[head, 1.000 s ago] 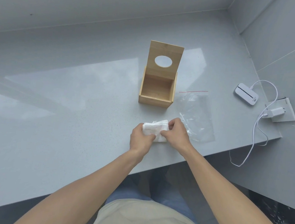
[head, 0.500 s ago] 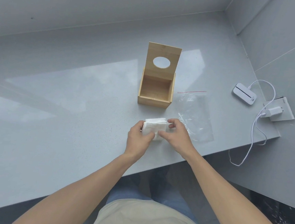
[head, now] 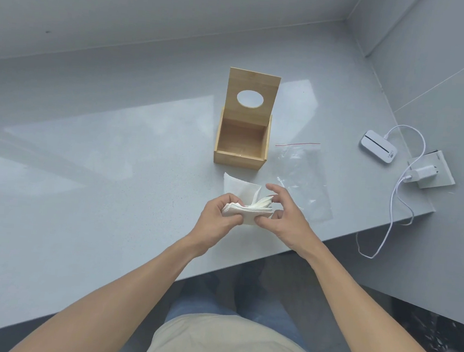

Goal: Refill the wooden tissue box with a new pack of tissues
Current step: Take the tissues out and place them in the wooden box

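The wooden tissue box [head: 239,158] stands on the grey counter with its lid [head: 251,93] hinged upright, showing an oval hole; the inside looks empty. Just in front of it I hold a white stack of tissues [head: 250,208] above the counter. My left hand [head: 217,216] grips the stack's left end. My right hand [head: 283,217] pinches its right end from below with thumb and fingers, the upper fingers spread. The top sheet stands up, peeled away toward the box.
An empty clear zip bag [head: 302,179] with a red strip lies right of the box. Further right are a white device [head: 378,146], a charger [head: 421,174] on a wall plate and a cable [head: 393,207] hanging over the counter's edge.
The stack has lifted a little and its top sheet has flipped up toward the box. My right hand's fingers have spread apart from the stack's top.
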